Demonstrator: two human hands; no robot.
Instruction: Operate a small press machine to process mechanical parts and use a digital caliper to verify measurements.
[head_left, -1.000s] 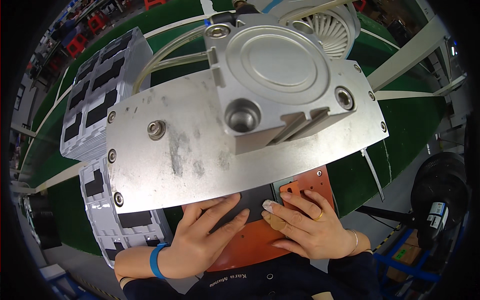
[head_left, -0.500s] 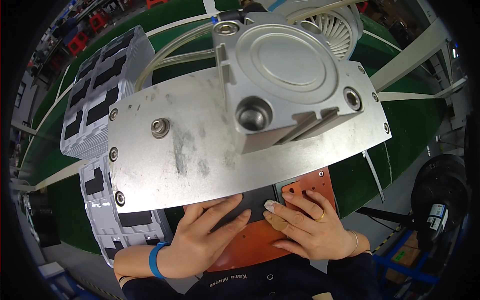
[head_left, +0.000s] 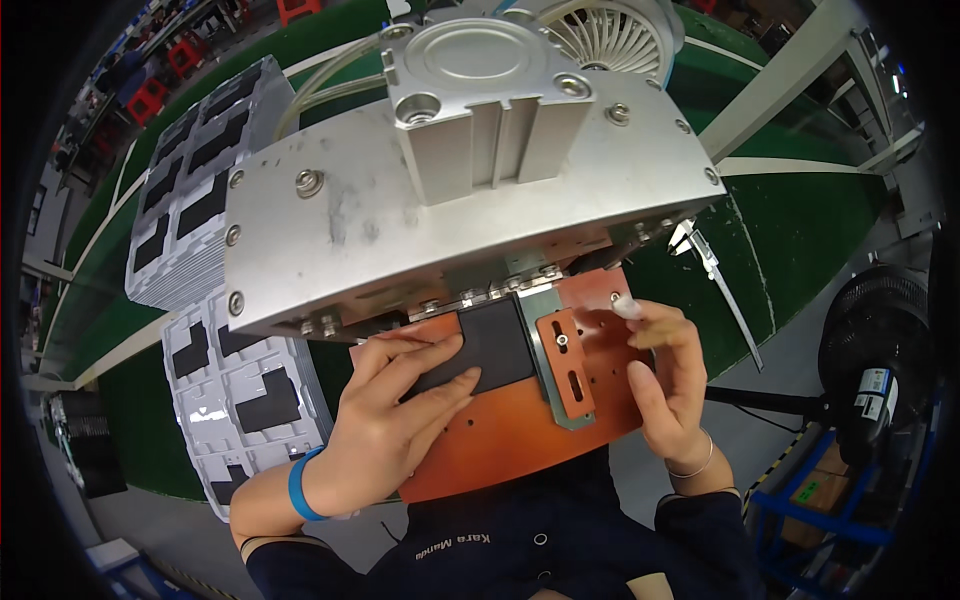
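Observation:
Fingers and thumb of my left hand (head_left: 385, 420) lie spread on top of a thin dark grey sheet (head_left: 498, 345), which rests on an orange plate (head_left: 490, 440). The sheet's right edge lies along a greenish metal strip (head_left: 548, 365) with an orange slotted bracket (head_left: 566, 365) screwed on it. Over the plate's right edge, my right hand (head_left: 670, 370) is raised with thumb and bent fingers apart, nothing between them. A white covering wraps one of its fingertips. Beyond both hands stands a metal press head (head_left: 400, 210) with a square cylinder (head_left: 490, 110) on top; its underside hides the plate's far part.
At the left, stacked white trays (head_left: 215, 400) hold dark pieces, with a taller tray stack (head_left: 200, 190) behind. A caliper (head_left: 715, 280) lies right of the press on the green mat (head_left: 800, 230). Behind it stands a white fan (head_left: 610, 40); a black fan (head_left: 870, 350) is far right.
My right hand has lifted off the sheet and bracket and moved right. My left hand stays on the sheet. The view has shifted, showing more of the plate and the press's underside.

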